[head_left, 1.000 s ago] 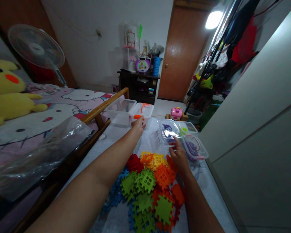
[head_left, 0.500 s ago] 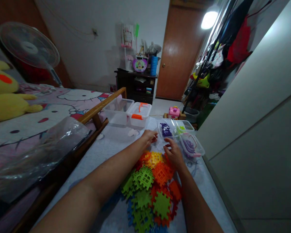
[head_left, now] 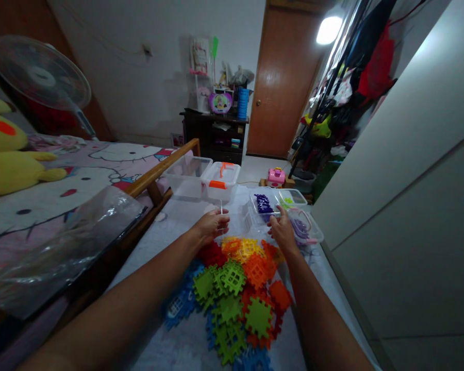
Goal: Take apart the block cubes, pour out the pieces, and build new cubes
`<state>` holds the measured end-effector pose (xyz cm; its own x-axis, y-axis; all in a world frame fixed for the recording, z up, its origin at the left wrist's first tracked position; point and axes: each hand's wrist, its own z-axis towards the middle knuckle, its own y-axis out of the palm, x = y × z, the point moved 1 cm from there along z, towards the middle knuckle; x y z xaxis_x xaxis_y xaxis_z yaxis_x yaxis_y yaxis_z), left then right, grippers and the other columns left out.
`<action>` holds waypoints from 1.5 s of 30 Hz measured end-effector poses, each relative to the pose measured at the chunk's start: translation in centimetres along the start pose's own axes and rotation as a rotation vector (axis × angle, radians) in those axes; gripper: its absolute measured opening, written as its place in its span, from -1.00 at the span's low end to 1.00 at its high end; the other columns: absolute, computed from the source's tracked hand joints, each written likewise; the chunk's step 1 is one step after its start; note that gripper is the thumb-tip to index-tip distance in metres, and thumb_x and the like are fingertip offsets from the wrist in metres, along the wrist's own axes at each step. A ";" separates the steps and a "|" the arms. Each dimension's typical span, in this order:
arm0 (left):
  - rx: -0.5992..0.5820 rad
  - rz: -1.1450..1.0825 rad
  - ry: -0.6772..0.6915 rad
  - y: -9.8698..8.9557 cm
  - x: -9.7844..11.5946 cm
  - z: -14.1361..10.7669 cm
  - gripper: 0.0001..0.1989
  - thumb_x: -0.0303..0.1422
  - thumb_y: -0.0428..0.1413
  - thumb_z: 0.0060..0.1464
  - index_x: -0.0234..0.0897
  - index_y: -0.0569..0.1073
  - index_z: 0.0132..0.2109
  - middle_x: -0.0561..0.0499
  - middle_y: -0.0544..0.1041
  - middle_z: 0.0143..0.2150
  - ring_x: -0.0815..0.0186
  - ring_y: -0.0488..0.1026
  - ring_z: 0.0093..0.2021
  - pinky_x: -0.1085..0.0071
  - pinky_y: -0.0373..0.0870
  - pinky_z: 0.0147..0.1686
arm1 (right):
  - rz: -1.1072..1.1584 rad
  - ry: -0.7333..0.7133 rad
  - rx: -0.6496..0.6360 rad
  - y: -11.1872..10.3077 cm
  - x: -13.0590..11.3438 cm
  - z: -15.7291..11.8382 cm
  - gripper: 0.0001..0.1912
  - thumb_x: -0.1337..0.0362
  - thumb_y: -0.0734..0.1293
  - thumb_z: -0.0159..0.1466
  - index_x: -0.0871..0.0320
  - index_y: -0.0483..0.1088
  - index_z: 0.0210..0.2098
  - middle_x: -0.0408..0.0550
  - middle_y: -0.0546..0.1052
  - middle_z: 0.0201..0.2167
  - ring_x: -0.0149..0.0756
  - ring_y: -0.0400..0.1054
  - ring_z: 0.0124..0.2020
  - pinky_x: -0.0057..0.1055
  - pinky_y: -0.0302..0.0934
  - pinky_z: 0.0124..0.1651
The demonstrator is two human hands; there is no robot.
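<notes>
My left hand is closed in a pinch on a thin white strip that points upward; its kind is too small to tell. It hovers left of and beyond a heap of interlocking plastic tiles in green, orange, yellow, red and blue. My right hand is at the near edge of a clear plastic box with dark purple pieces. Its fingers are apart, the index finger stretched forward, and nothing shows in them. Whether it touches the box is unclear.
Two clear bins stand at the back left, an open bin and a bin with orange clips. A handled clear case with purple pieces lies at the right. A wooden rail borders the left side; a pale cabinet borders the right.
My left hand has moved left, away from the right hand, with the thin white strip in it. My right hand has moved slightly right and forward, toward the clear box.
</notes>
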<state>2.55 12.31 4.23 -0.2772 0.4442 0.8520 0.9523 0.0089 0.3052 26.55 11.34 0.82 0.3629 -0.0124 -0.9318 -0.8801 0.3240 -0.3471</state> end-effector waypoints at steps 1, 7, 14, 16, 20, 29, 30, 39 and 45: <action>0.002 0.001 0.008 -0.9 0.2 -0.7 -0.70 -0.66 0.12 -0.01 -0.27 0.35 -0.14 0.17 0.37 -0.55 0.48 0.33 -0.62 0.57 0.37 -0.56 | -0.043 0.024 -0.034 0.2 0.0 0.6 -0.60 0.22 0.18 0.26 0.15 0.30 0.07 -0.19 0.45 -0.52 -0.37 0.33 -0.66 -0.48 0.16 -0.63; 0.102 -0.023 0.071 -6.6 0.9 -3.9 -0.66 -0.60 0.15 -0.03 -0.27 0.34 -0.09 0.15 0.43 -0.50 0.48 0.35 -0.62 0.57 0.39 -0.60 | -0.102 0.028 -0.088 1.8 -0.1 2.2 -0.79 0.18 0.16 0.29 0.13 0.36 -0.32 -0.15 0.44 -0.55 -0.37 0.38 -0.62 -0.52 0.16 -0.62; 0.286 -0.066 0.155 -10.6 -0.5 -5.1 -0.64 -0.58 0.14 -0.01 -0.28 0.36 -0.03 0.13 0.47 -0.49 0.48 0.37 -0.62 0.57 0.40 -0.59 | -0.221 -0.195 -0.131 1.5 -0.7 -1.2 -0.87 0.21 0.26 0.25 0.10 0.40 -0.33 -0.12 0.51 -0.48 -0.28 0.45 -0.45 -0.41 0.27 -0.36; 0.297 -0.076 0.166 -11.2 -1.1 -5.0 -0.64 -0.57 0.14 -0.01 -0.28 0.36 -0.03 0.13 0.48 -0.48 0.49 0.37 -0.63 0.58 0.40 -0.59 | -0.345 -0.379 -0.133 0.8 -0.9 -2.4 -0.88 0.24 0.26 0.26 0.10 0.43 -0.32 -0.08 0.54 -0.43 -0.25 0.46 -0.38 -0.38 0.28 -0.28; 0.303 -0.056 0.184 -11.8 -1.7 -4.8 -0.63 -0.56 0.16 -0.04 -0.28 0.40 -0.04 0.12 0.48 -0.47 0.49 0.37 -0.62 0.58 0.40 -0.58 | -0.521 -0.666 -0.141 -0.7 -0.6 -4.6 -0.81 0.34 0.21 0.33 0.12 0.46 -0.27 0.01 0.56 -0.33 -0.23 0.45 -0.30 -0.37 0.30 -0.20; 0.278 -0.079 0.192 -12.2 -1.9 -5.4 -0.64 -0.55 0.18 -0.09 -0.29 0.41 -0.08 0.13 0.46 -0.48 0.52 0.33 -0.65 0.62 0.33 -0.62 | -0.517 -0.835 -0.073 -1.9 0.8 -7.3 -0.74 0.34 0.18 0.38 0.05 0.51 -0.16 0.08 0.58 -0.08 -0.17 0.46 -0.04 -0.20 0.35 0.05; 0.272 -0.087 0.199 -12.3 -1.8 -5.5 -0.65 -0.55 0.17 -0.08 -0.29 0.40 -0.08 0.12 0.46 -0.48 0.52 0.33 -0.65 0.62 0.33 -0.62 | -0.504 -0.813 -0.060 -1.9 0.7 -7.3 -0.74 0.33 0.18 0.38 0.04 0.52 -0.16 0.07 0.58 -0.08 -0.16 0.46 -0.02 -0.18 0.34 0.07; 0.252 -0.143 0.292 -13.3 -1.3 -5.2 -0.64 -0.54 0.18 -0.01 -0.28 0.40 -0.02 0.12 0.50 -0.46 0.50 0.39 -0.62 0.61 0.40 -0.59 | -0.398 -0.716 0.092 -1.4 -2.2 -6.9 -0.75 0.31 0.16 0.36 0.05 0.48 -0.18 0.05 0.57 -0.21 -0.14 0.46 -0.12 -0.19 0.32 0.01; 0.245 -0.198 0.333 -13.1 -1.4 -5.5 -0.68 -0.51 0.19 0.05 -0.24 0.42 -0.02 0.12 0.52 -0.44 0.49 0.45 -0.55 0.60 0.45 -0.50 | -0.268 -0.627 0.152 -1.3 -3.2 -7.6 -0.72 0.31 0.18 0.32 0.09 0.38 -0.01 -0.06 0.48 -0.36 -0.22 0.40 -0.36 -0.25 0.30 -0.19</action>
<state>-10.20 6.68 1.41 -0.4444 0.1005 0.8902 0.8681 0.2937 0.4003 24.18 3.78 3.48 0.7104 0.4227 -0.5627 -0.6991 0.5159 -0.4951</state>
